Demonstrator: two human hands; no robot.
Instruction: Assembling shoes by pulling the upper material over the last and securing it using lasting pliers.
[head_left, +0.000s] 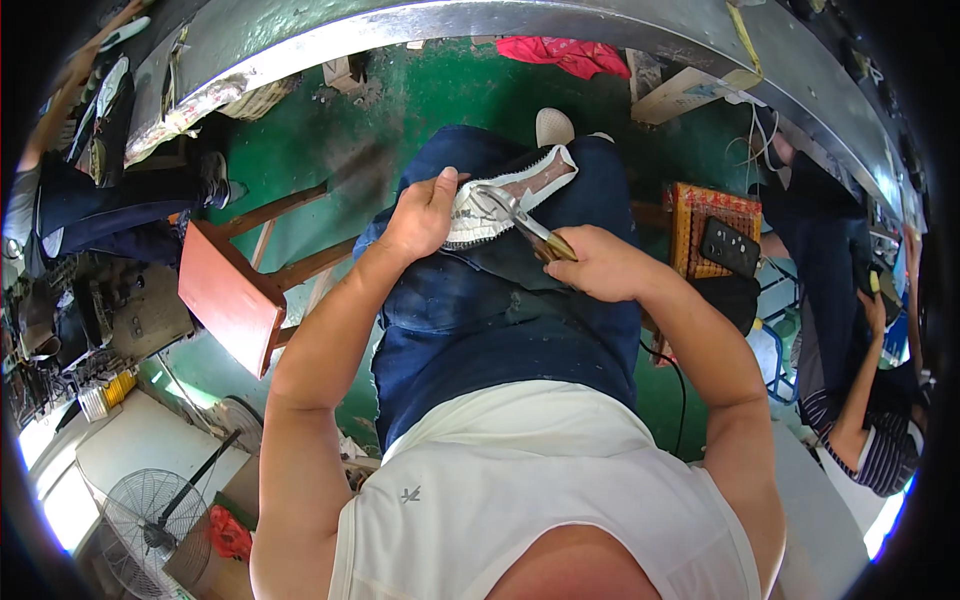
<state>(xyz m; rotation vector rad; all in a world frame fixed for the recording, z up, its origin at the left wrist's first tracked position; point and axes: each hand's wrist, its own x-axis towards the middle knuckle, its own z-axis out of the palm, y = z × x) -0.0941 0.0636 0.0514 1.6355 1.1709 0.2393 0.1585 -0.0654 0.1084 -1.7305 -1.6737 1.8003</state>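
Note:
Over my lap lies a shoe upper on a last (548,178), sole side up, with a white edge and a brownish bottom. My left hand (425,213) is closed round its wider end, the thumb on top. In my right hand (600,262) is a pair of pincers (535,232), with a curved metal head and brass-coloured handles. The pincers' head rests over the crumpled white edge of the upper; whether the jaws bite on it cannot be made out. A dark cloth (520,268) covers part of my jeans under the work.
A metal-edged bench (400,28) curves across the front. To the left are a reddish-brown stool (228,290) and a standing fan (158,525). A black phone-like device (730,247) lies on a woven seat at right. Co-workers sit on both sides, one in a striped shirt (880,455).

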